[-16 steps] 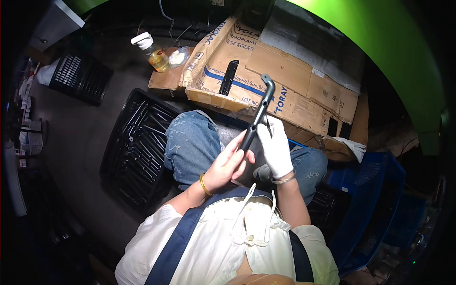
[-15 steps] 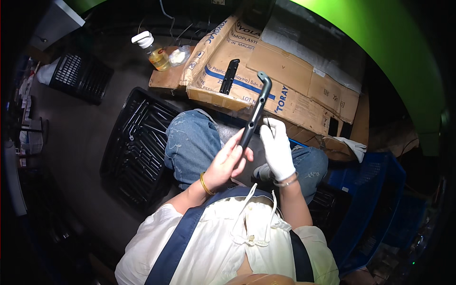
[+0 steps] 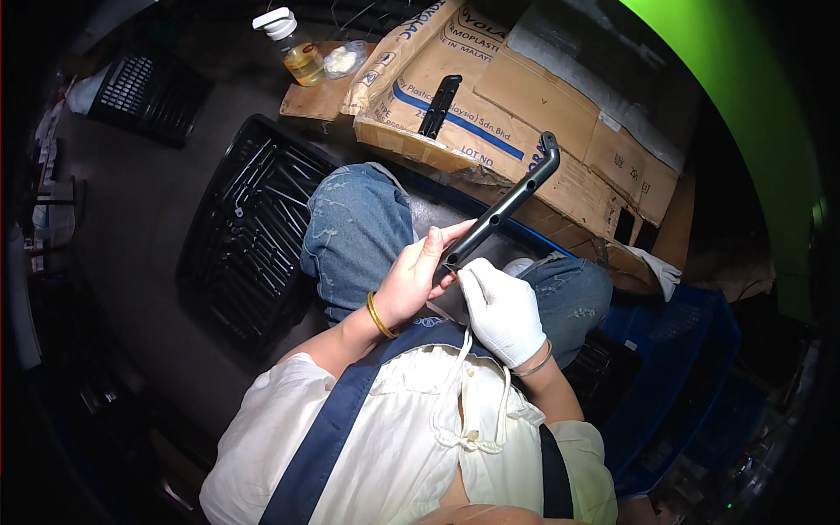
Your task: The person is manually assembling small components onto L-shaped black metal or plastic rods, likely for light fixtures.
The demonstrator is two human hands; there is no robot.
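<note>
My bare left hand point(image 3: 409, 280) grips the lower end of a long black handle point(image 3: 503, 206), bent at its far end and with several holes along it. The handle slants up and to the right above my lap. My right hand point(image 3: 503, 315), in a white glove, is closed in a pinch at the handle's near end. A thin dark tip shows between its fingers, by a hole there; the rest is hidden in the glove, so its kind cannot be told. Two similar black pieces point(image 3: 440, 107) lie side by side on the cardboard point(image 3: 547, 107) in front.
To my left, a black crate point(image 3: 213, 186) holds many dark rod-like parts point(image 3: 254, 236). A white-capped bottle point(image 3: 302, 63) and a clear plastic bag point(image 3: 344, 59) stand on a wooden board point(image 3: 306, 105). Blue crates point(image 3: 669, 350) are at right, a black basket point(image 3: 153, 96) far left.
The handle has tilted over to the right. My right hand has come down and left from beside its middle to its near end. The view has shifted slightly.
</note>
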